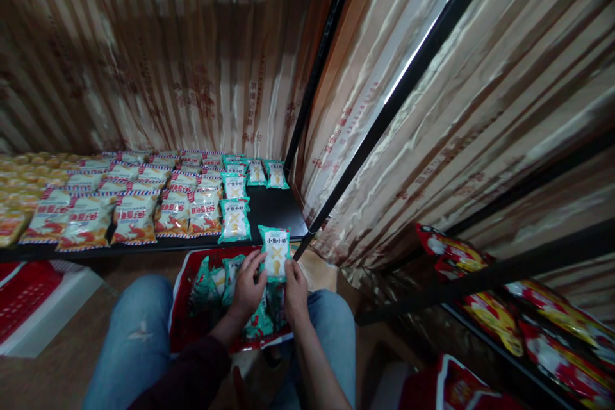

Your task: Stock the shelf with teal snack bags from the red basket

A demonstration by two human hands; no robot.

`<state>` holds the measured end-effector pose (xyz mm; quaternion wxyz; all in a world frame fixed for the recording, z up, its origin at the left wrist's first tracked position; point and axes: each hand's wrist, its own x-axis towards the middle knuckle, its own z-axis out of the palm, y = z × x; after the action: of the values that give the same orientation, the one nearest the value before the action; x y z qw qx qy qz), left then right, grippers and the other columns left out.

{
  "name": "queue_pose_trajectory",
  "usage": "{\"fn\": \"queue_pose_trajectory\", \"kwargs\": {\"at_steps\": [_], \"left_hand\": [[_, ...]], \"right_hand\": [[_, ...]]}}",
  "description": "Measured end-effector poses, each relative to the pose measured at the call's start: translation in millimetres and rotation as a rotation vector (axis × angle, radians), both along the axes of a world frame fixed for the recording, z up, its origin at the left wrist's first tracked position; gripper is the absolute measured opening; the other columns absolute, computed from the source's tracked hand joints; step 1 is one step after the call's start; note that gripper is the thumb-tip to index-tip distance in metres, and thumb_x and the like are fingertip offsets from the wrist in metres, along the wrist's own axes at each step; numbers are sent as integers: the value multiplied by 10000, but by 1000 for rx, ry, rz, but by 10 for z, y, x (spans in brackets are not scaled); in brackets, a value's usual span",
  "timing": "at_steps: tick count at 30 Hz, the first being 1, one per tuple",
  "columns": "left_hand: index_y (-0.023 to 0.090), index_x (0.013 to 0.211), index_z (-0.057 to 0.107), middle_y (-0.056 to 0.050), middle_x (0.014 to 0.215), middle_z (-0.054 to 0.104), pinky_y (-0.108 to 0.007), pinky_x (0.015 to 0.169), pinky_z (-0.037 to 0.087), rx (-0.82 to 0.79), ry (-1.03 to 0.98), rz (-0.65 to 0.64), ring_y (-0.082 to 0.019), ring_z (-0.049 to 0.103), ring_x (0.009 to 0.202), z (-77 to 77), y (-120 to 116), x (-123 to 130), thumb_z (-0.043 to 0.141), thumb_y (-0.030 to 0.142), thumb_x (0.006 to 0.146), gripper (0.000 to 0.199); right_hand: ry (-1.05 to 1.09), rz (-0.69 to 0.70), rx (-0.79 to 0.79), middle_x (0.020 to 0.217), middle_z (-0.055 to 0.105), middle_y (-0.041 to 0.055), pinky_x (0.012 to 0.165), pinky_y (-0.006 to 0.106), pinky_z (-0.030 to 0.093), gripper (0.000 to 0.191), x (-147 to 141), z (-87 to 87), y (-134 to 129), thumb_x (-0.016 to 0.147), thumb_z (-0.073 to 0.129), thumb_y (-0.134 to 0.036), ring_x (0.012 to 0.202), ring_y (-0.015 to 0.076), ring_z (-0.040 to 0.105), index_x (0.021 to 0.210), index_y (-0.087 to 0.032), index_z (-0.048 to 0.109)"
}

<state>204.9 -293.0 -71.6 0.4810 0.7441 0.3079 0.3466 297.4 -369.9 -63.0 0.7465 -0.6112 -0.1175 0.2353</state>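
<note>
A teal and white snack bag (276, 254) is held upright between my two hands, over the right part of a red basket (180, 298). My left hand (250, 283) has its fingers closed on the bag's left edge. On the opposite edge my right hand (296, 285) grips it with thumb and fingers. More teal bags (204, 288) lie in the basket between my knees. Matching teal bags (235, 219) stand on the black shelf (269, 208), in a column and along the back.
Orange and white snack bags (132, 214) fill the shelf's middle, with yellow packs (12, 214) at far left. A black post (365, 134) slants up at the shelf's right. Red and yellow bags (490, 317) lie on another shelf at right. A white box (57, 317) is at lower left.
</note>
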Motion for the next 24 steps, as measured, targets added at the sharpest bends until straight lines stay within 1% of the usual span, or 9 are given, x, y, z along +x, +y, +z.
{"fn": "queue_pose_trajectory", "kwargs": {"at_steps": [3,7,11,17,21,24], "left_hand": [[168,1169,601,-137,1281,521,-387,944,469,25,14,3,-236,497,1197,40,61,30,469,217,798,397],[195,1162,596,-114,1284,524,-372,960,460,66,25,26,-218,500,1199,84,145,75,458,199,804,384],[171,1232,535,-125,1289,523,-385,989,439,113,31,20,-214,493,1210,128,201,126,426,166,812,433],[169,1232,532,-120,1298,522,-394,1027,410,184,68,48,-214,482,1225,190,235,205,407,154,819,431],[149,1235,535,-132,1308,513,-404,1053,385,235,124,50,-226,472,1235,217,263,259,402,148,817,439],[149,1240,535,-127,1308,514,-407,1070,366,276,141,51,-226,460,1243,229,299,310,398,141,814,447]], "right_hand": [[16,-2,-2,937,720,67,674,296,519,403,46,30,73,698,649,-506,789,214,661,918,-168,668],[0,-11,-15,997,709,75,727,311,522,454,114,46,157,689,663,-496,855,226,657,999,-164,658],[-22,-5,-10,1021,701,67,769,320,514,488,185,18,221,712,646,-496,881,219,652,1082,-179,631],[-92,25,-82,951,714,50,767,324,503,430,313,-13,292,725,611,-512,861,219,640,1002,-190,675],[-156,41,-113,929,716,34,747,318,496,386,381,31,316,744,590,-497,836,218,635,980,-208,685],[-212,14,-128,918,721,29,732,310,492,361,437,71,343,741,595,-476,834,225,634,975,-220,696]]}}
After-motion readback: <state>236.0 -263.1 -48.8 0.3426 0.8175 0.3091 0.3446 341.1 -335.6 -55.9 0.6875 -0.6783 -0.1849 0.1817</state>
